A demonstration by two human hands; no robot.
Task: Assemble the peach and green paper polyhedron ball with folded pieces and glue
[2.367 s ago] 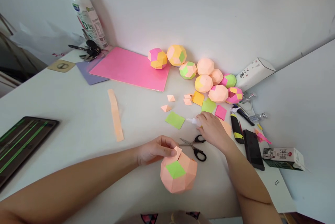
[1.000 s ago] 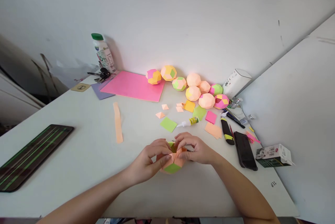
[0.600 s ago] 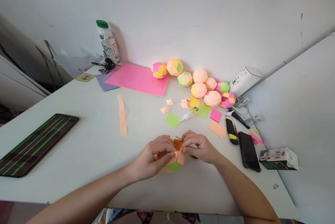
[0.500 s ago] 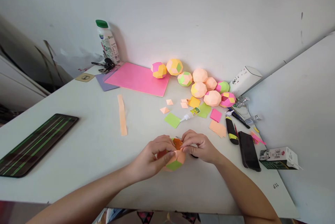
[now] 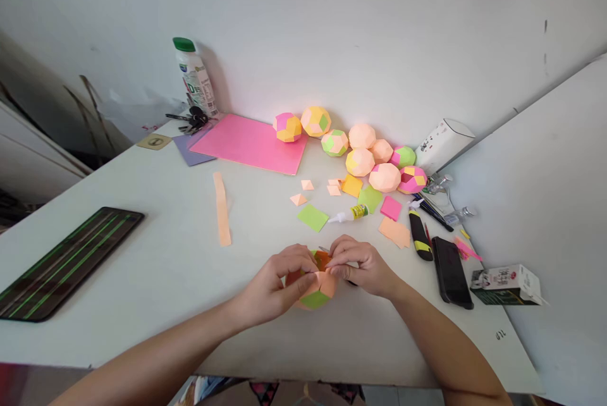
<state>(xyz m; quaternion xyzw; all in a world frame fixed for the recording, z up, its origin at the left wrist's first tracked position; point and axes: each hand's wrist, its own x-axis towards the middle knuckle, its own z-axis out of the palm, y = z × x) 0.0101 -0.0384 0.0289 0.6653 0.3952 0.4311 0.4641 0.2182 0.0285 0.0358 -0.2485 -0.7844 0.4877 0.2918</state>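
Near the front of the table, both my hands grip a partly open paper ball (image 5: pixel 317 298) of peach and green faces, its orange inside showing through the top. The fingers of my left hand (image 5: pixel 279 282) close on its left wall, thumb outside. My right hand (image 5: pixel 363 265) pinches its upper right edge between thumb and fingers. A dark-handled tool with a thin metal tip lies partly hidden behind my right hand. Beyond my hands lie a glue bottle (image 5: pixel 349 213), a green paper square (image 5: pixel 313 218) and small folded peach pieces (image 5: pixel 298 200).
Several finished paper balls (image 5: pixel 385 178) cluster by the wall. A pink sheet (image 5: pixel 251 143), a peach strip (image 5: pixel 222 209) and a tablet (image 5: pixel 71 262) lie left. Rightward are a utility knife (image 5: pixel 420 236), a phone (image 5: pixel 451 272) and a milk carton (image 5: pixel 506 284). A bottle (image 5: pixel 196 80) stands at back left.
The glue bottle has rolled or turned slightly to the right and now lies flatter, its nozzle away from the green square's corner. My hands and the paper ball hold nearly the same place.
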